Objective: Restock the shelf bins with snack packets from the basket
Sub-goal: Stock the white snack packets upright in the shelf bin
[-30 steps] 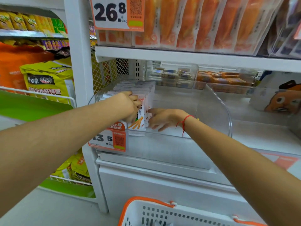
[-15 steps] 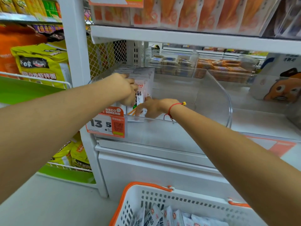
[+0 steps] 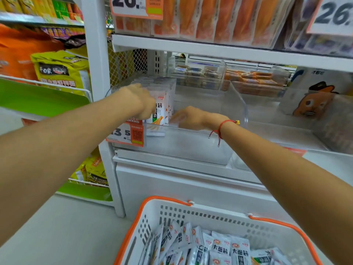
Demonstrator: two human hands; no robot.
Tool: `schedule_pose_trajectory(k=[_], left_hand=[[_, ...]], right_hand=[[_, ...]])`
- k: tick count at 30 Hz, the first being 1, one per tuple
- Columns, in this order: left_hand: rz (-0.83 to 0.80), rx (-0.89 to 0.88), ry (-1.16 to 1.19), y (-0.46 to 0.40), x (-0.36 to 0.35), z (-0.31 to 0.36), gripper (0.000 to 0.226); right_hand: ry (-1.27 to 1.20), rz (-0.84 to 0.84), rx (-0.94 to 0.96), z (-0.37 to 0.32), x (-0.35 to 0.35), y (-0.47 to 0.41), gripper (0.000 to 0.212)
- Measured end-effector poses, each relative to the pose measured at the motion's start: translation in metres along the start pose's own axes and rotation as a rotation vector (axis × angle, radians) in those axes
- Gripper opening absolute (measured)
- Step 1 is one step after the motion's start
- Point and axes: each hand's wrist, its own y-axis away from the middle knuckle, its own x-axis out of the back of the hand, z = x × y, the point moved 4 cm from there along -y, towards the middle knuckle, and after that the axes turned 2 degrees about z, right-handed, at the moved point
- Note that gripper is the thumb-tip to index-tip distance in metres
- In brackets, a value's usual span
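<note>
A clear plastic shelf bin [image 3: 208, 148] sits on the middle shelf. A row of white snack packets [image 3: 162, 104] with orange sticks printed on them stands upright at its left end. My left hand [image 3: 139, 101] is curled over the front of that row and holds the packets. My right hand [image 3: 189, 118] lies low inside the bin just right of the row, fingers stretched toward the packets; it is blurred. A white basket with orange rim [image 3: 152, 219] at the bottom holds several more of the same packets [image 3: 219, 247].
An orange price tag [image 3: 128, 134] hangs on the bin's front left. A second clear bin [image 3: 328, 129] stands to the right. Orange packets hang on the shelf above [image 3: 229, 48]. A white upright post [image 3: 95, 64] and yellow noodle bags [image 3: 61, 71] are at left.
The view has tilted down, so the basket and its packets show. My right hand slid closer to the row of packets. My left hand stays on the row.
</note>
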Motion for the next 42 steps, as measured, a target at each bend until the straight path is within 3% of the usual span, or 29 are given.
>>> schedule_pose_trajectory(k=[7,11,18,26,30,33,35,42], left_hand=[[0.526,0.119,0.328,0.064,0.042,0.03,0.033],[0.611,0.174,0.586,0.101,0.042,0.065,0.027],[0.367,0.133,0.884,0.134,-0.023,0.161,0.027],[0.027,0.055,0.966,0.159,-0.123,0.277,0.031],[-0.211,-0.109,1.074,0.173,-0.157,0.347,0.028],[-0.473,-0.231,1.233,0.184,-0.165,0.4,0.034],[-0.549,-0.225,1.29,0.188,-0.166,0.422,0.045],[-0.504,-0.061,1.535,0.181,-0.177,0.424,0.039]], right_hand=[[-0.191,0.54,0.045,0.004,0.019,0.077,0.014],[-0.223,0.531,0.034,0.01,-0.001,0.121,0.005],[-0.295,0.228,-0.114,0.048,-0.094,0.185,0.017],[-0.362,-0.101,-0.374,0.092,-0.245,0.244,0.023],[-0.116,-0.305,-0.539,0.112,-0.311,0.274,0.06],[-0.117,-0.278,-0.533,0.119,-0.325,0.286,0.074],[-0.17,-0.237,-0.495,0.122,-0.32,0.291,0.075],[-0.056,-0.046,-0.506,0.14,-0.314,0.305,0.053]])
